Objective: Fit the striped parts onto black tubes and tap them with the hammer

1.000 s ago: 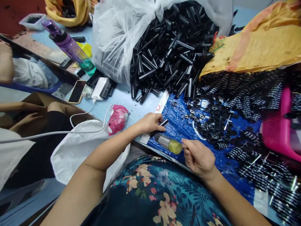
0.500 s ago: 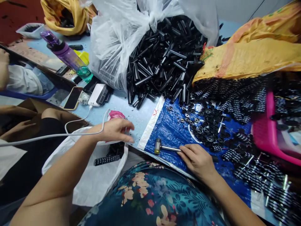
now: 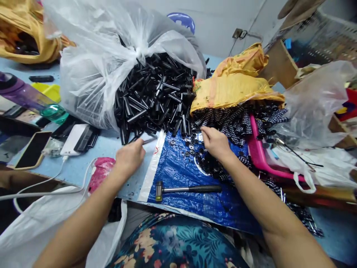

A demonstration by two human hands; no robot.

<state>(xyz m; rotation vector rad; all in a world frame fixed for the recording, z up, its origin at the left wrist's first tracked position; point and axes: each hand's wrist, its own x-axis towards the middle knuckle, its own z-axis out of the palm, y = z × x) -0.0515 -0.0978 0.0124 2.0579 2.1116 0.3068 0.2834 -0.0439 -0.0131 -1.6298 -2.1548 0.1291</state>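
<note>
Hands work over a blue sheet (image 3: 181, 175) in the one head view. Left hand (image 3: 129, 156) reaches toward the near edge of the black tube pile (image 3: 156, 100), fingers curled around a thin grey rod (image 3: 149, 141) that pokes out past the fingertips; the grip looks closed on it, though the palm side is hidden. Right hand (image 3: 214, 143) sits over the scatter of small black rings (image 3: 192, 147) on the sheet, fingers bent down and bunched among them; whether it pinches one I cannot tell. Hammer (image 3: 186, 189) lies flat on the sheet nearer the body, between the two forearms, touched by neither hand. Tubes spill from a clear bag (image 3: 92, 74). Patterned sleeves (image 3: 237, 119) are heaped just beyond the right hand, under a yellow sack (image 3: 234, 89) and beside a pink tray (image 3: 258, 156). Phone (image 3: 32, 149) and power bank (image 3: 73, 138) lie left of the pile, well apart from the hands.
</note>
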